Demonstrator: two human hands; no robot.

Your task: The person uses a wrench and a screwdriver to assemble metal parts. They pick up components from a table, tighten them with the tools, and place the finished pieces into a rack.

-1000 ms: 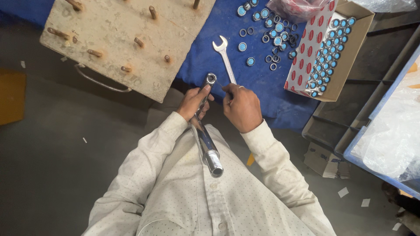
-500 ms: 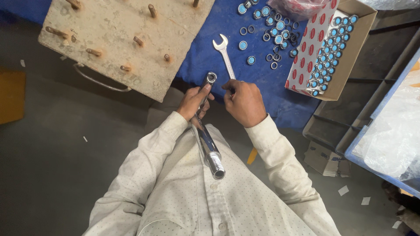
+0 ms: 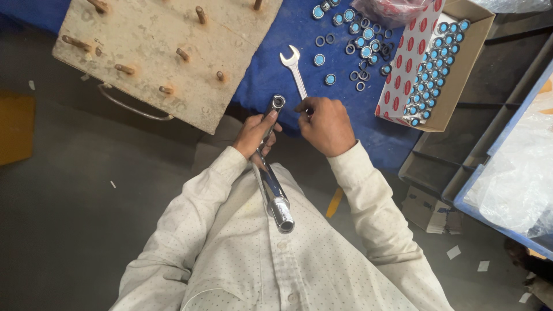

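Chrome tube (image 3: 271,173), polished and cylindrical, sits clasped in the left hand (image 3: 253,133), its open end over the blue cloth (image 3: 271,75). Right hand (image 3: 328,124) closes on the flat steel spanner (image 3: 295,68) handle. Small blue-centred rings (image 3: 360,49) lie scattered just beyond; a cardboard box (image 3: 461,75) holds more.

Floor (image 3: 69,230): a dull grey concrete surface is seen, marked with a few small pale scraps.
Table (image 3: 271,75): it is covered by a deep blue cloth.
Wooden board (image 3: 155,52): a worn pale board, studded with rusty pegs, is laid across the upper left; a metal handle is fixed at its edge.
Yellow patch (image 3: 14,126): a flat yellow shape is seen at the left edge.
Blue crate (image 3: 501,173): it is set at the right, filled with clear plastic bags.
Dark tray (image 3: 449,150): a grey divided tray is placed beside the crate.
Light: even and soft, without hard shadows.
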